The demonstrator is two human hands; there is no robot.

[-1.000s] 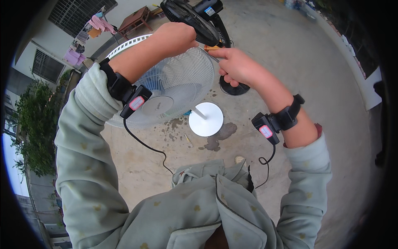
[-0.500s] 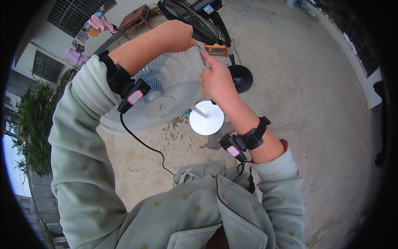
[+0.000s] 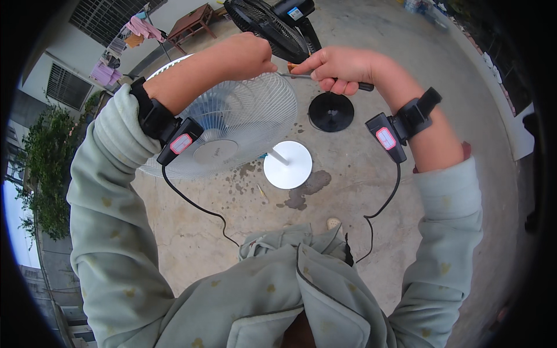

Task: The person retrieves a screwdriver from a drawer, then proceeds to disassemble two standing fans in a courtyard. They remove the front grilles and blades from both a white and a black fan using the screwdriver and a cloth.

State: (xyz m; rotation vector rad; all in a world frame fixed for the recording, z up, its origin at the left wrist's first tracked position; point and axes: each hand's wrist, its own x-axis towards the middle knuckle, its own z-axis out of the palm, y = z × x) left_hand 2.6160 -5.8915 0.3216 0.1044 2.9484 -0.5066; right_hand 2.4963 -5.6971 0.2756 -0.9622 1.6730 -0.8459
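A white standing fan (image 3: 220, 152) with a wire grille and a round white base (image 3: 288, 165) stands in front of me. My left hand (image 3: 252, 55) is closed at the grille's upper rim; its fingertips are mostly hidden behind the hand, with the thumb near the edge. In my right hand (image 3: 342, 66) is a screwdriver (image 3: 364, 86) with a black handle. Its thin metal shaft runs left, level, toward the rim beside my left thumb. My right index finger stretches along above the shaft. Whether the tip touches a screw is too small to tell.
Beyond my hands stands a black fan (image 3: 272, 29) with a round black base (image 3: 331, 112). Wet patches (image 3: 307, 188) and a slim yellowish item (image 3: 263, 192) lie on the concrete. Farther back are a brown wooden table (image 3: 191, 24) and a rack with pink laundry (image 3: 145, 28).
My right hand has swung up and to the right, bringing the screwdriver from a steep angle to nearly level. The left hand stays at the rim. The white fan's grille has tilted slightly.
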